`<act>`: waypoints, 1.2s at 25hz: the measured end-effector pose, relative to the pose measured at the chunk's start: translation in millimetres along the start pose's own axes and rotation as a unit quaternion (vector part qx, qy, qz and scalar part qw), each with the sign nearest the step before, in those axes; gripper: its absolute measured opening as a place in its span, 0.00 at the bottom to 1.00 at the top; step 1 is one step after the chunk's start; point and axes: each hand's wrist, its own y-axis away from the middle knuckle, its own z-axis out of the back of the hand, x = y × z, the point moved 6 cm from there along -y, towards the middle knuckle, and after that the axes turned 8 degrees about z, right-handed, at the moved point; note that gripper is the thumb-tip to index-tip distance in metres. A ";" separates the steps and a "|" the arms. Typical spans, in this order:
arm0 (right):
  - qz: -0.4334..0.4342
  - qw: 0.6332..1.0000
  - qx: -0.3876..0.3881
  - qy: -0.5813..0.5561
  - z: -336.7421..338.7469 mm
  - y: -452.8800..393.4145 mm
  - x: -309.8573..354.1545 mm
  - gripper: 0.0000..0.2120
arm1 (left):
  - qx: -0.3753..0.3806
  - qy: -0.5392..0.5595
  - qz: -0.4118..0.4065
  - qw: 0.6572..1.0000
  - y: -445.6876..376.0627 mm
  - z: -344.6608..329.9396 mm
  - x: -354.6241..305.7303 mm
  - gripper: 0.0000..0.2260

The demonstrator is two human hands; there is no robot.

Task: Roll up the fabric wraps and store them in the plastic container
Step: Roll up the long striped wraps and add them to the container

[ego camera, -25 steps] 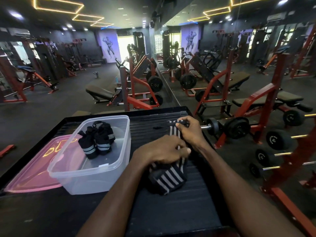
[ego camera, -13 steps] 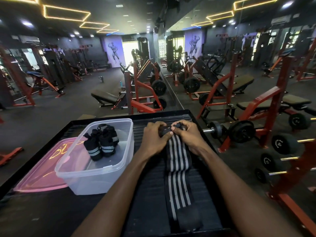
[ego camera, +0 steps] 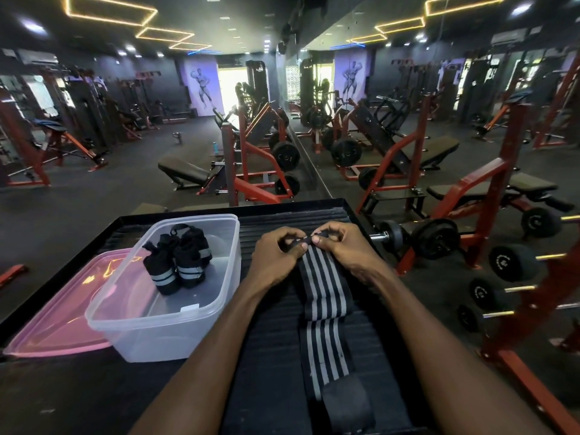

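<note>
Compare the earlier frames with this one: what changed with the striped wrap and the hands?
The striped wrap, bunched under the left hand a second ago, now lies stretched out toward the person. That hand moved to the far end, where both hands, the right hand included, pinch it. The plastic container, its rolled wraps and the pink lid stayed put.

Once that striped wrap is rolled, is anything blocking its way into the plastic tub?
Nothing visible. The tub stands open just left of the wrap, its pink lid lying beside it. Rolled wraps fill only its far part. Both hands already pinch the wrap's far end.
</note>
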 end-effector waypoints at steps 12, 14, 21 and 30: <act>0.038 0.999 0.024 -0.008 2.7 0.5 7.3 0.06 | -0.037 -0.060 -0.038 0.997 0.0 -2.3 3.7 0.05; 0.030 0.999 0.006 -0.035 3.4 0.3 7.5 0.06 | -0.050 0.030 -0.011 0.998 3.2 2.9 0.0 0.06; 0.007 0.995 -0.009 -0.097 2.2 -0.9 3.9 0.09 | 0.021 0.246 0.175 0.953 2.8 -9.7 21.3 0.06; 0.005 0.995 -0.029 -0.098 4.0 0.5 7.6 0.08 | 0.016 0.394 0.176 0.902 1.5 -12.8 18.4 0.15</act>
